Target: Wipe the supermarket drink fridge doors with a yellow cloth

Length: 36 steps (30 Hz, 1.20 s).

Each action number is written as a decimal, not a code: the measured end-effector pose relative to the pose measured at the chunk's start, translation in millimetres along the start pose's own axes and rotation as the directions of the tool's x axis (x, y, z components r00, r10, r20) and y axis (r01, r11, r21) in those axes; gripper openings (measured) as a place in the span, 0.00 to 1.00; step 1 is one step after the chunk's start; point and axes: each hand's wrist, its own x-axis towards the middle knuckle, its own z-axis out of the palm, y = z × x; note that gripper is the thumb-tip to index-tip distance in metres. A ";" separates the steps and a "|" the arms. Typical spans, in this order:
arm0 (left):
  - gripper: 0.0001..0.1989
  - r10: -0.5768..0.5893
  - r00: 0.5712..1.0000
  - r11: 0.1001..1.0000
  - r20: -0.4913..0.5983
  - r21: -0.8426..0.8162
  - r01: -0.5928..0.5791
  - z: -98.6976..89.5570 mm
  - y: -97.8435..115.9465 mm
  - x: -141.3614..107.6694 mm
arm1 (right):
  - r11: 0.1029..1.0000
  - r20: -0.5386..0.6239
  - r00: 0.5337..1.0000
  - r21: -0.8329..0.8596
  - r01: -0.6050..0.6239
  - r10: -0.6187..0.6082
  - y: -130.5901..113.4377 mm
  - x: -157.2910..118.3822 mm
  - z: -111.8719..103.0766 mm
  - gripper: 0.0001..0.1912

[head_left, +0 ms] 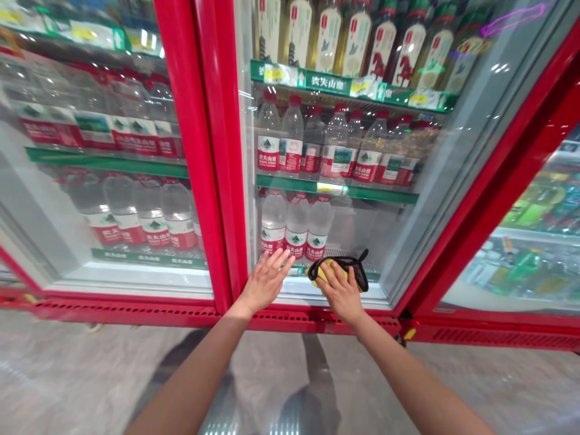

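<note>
My left hand [264, 281] is open, its fingers stretched out at the lower part of a glass fridge door [357, 229], in front of three large water bottles [296, 222]. Under my right hand [342, 296] is a yellow cloth with a black edge [361, 273], held flat at the glass near the bottom of the door. The fingers of my right hand lie spread over the cloth and hide part of it. A corner of its black trim sticks up to the right of the hand.
Red frames [225, 151] border the door. Behind the glass stand small water bottles [268, 136] and tea-coloured drink bottles [328, 36] on green-edged shelves. More fridges flank it, with bottles [156, 211] at left. Below is a grey floor [272, 386].
</note>
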 end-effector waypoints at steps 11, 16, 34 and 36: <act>0.40 0.030 0.999 0.999 -0.013 -0.012 -0.030 19.6 20.4 23.7 | 0.997 -0.053 0.996 -0.032 -0.071 0.069 35.8 24.4 -21.8 0.20; 0.41 0.064 0.996 0.997 0.066 -0.035 -0.062 24.4 30.4 25.3 | 0.999 -0.017 0.999 -0.040 -0.035 0.034 41.9 -24.3 -11.0 0.17; 0.39 0.144 0.985 0.989 0.100 -0.046 -0.140 47.9 65.3 48.2 | 0.987 0.117 0.980 -0.033 -0.157 0.160 68.2 -56.2 -14.1 0.19; 0.39 0.136 0.986 0.990 0.099 -0.051 -0.132 50.5 70.4 50.9 | 0.989 0.135 0.980 -0.018 -0.148 0.149 68.6 -47.8 -16.8 0.21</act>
